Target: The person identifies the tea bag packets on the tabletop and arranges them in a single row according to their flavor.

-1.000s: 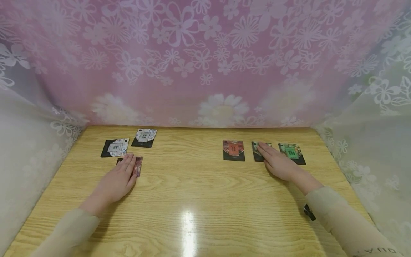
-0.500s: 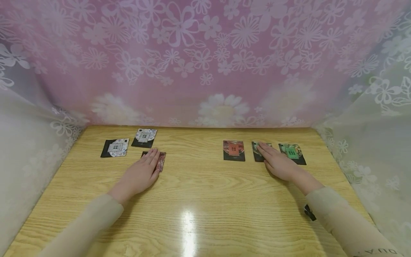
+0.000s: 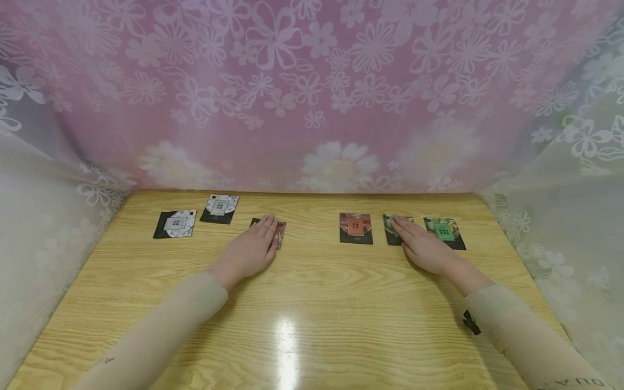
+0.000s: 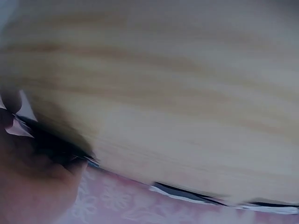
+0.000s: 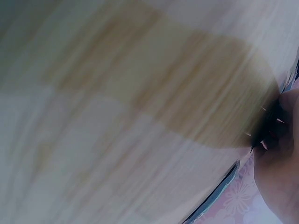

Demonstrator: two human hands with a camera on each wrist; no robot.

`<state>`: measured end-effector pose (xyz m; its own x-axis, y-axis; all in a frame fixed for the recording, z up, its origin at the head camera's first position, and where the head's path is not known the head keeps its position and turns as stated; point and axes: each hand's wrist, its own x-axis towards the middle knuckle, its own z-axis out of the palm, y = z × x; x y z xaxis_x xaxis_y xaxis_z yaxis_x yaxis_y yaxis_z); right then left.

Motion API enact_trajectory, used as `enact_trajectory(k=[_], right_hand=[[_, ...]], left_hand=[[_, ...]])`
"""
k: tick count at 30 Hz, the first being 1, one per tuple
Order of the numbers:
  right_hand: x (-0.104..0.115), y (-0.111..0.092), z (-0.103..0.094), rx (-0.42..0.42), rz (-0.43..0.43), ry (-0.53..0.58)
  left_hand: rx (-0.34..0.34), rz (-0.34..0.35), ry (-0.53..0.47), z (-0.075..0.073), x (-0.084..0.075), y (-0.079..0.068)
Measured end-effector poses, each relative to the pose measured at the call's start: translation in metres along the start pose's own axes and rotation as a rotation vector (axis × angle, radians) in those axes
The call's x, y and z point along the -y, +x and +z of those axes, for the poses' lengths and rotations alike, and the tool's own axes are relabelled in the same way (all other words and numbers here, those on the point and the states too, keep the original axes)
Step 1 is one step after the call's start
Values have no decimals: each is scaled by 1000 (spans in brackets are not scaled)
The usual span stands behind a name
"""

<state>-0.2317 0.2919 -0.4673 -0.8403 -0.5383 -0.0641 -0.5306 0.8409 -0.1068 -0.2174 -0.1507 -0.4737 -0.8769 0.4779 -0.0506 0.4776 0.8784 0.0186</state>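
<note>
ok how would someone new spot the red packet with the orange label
On the wooden table, look right of centre for a row of three. The red packet is the leftmost, lying flat and uncovered. Its orange-red label sets it apart from the middle packet, partly under the right grip, and the green-labelled end packet.

On the beige cloth sleeve of the right arm [image 3: 526, 336], dark capital letters are printed; U and A seem readable, the others are unclear. The beige cloth sleeve of the left arm [image 3: 168, 319] bears a small dark mark, similar to an A. The flat red-and-black square packet [image 3: 356, 238], the green-and-black one [image 3: 455, 242] and two white-and-black ones [image 3: 219, 208] carry label characters too small to read.
</note>
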Motion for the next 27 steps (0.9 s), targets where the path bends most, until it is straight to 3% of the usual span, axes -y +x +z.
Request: enact_trajectory(k=[9, 17, 22, 27], right_hand=[[0, 0, -1, 6, 4, 0], [0, 0, 0, -2, 4, 3], [0, 0, 0, -5, 0, 2], [0, 0, 0, 0, 5, 4]], left_hand=[[33, 6, 27, -6, -32, 29], [56, -26, 52, -8, -55, 42], [50, -22, 53, -10, -56, 42], [14, 59, 81, -12, -40, 40]])
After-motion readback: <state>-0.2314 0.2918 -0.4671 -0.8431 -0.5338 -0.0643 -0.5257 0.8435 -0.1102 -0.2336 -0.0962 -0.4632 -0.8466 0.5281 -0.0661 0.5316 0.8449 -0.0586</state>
